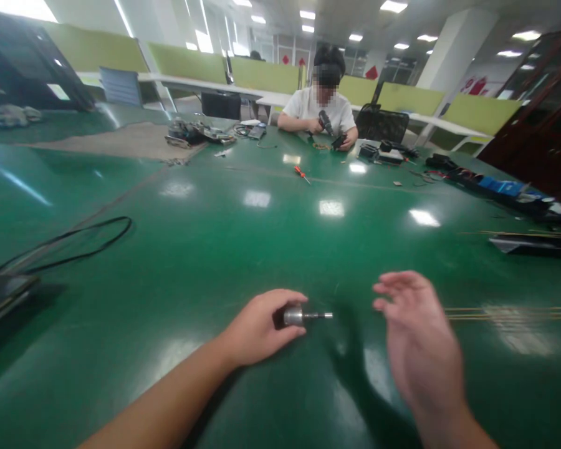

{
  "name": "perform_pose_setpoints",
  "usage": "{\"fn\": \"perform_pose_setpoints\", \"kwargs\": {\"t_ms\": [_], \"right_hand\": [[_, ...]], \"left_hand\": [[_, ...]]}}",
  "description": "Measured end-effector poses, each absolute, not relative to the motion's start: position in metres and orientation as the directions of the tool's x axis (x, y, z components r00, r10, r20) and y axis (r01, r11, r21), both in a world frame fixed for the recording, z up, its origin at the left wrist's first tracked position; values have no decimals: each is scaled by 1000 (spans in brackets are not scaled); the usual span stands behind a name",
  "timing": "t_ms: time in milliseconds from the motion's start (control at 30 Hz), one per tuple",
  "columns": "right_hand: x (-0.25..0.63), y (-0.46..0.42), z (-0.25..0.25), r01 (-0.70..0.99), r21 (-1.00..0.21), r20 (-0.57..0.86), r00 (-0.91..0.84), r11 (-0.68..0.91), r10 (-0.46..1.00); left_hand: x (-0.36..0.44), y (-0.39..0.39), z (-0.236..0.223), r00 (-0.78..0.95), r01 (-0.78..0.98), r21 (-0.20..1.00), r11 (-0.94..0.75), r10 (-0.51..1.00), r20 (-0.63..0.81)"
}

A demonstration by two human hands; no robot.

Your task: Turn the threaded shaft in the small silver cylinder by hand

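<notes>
My left hand (262, 325) curls around a small silver motor-like cylinder (293, 315) low on the green table. Its thin shaft (318, 315) points right, out past my thumb and index finger. The rear of the cylinder is hidden in my palm. To the right, my right hand (416, 330) is raised over the table with its fingers loosely bent and nothing in them. A gap separates it from the shaft's tip.
Across the green table (243, 249) a person (318, 106) holds a power drill (326, 123) and a dark part. A red-handled screwdriver (302, 174) lies mid-table. Thin yellow rods (509, 313) lie right, a black cable (84, 252) left. Tools and parts line the far right edge.
</notes>
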State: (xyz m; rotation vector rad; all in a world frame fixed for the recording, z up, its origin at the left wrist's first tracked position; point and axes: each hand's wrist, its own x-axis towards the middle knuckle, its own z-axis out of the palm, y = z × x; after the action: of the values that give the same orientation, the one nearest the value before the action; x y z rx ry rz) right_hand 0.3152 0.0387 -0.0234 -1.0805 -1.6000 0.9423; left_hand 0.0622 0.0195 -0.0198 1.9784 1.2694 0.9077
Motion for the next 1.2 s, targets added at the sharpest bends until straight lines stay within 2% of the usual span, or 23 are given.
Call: {"fn": "perform_pose_setpoints", "kwargs": {"t_ms": [133,200,367,500,667,1000,1200], "right_hand": [[286,42,-40,60,-980,183,-128,192,975],[273,46,-43,-5,-992,121,-256,123,959],[256,57,-34,-27,-996,89,-466,86,880],[256,58,-33,25,-989,110,-540,146,834],[257,56,-37,6,-992,106,-522,128,846],[252,56,-33,94,-976,127,-494,198,860],[252,55,-35,28,-993,92,-454,117,886]], "left_hand": [[60,18,-21,247,480,822,-306,946,208],[59,18,-22,211,464,838,-288,954,212],[54,18,-24,133,413,870,-268,963,233],[51,18,-26,103,372,891,-258,966,237],[52,18,-26,124,345,906,-246,968,216],[49,18,-29,125,359,916,-181,982,145],[48,19,-30,95,343,926,-159,986,134]]}}
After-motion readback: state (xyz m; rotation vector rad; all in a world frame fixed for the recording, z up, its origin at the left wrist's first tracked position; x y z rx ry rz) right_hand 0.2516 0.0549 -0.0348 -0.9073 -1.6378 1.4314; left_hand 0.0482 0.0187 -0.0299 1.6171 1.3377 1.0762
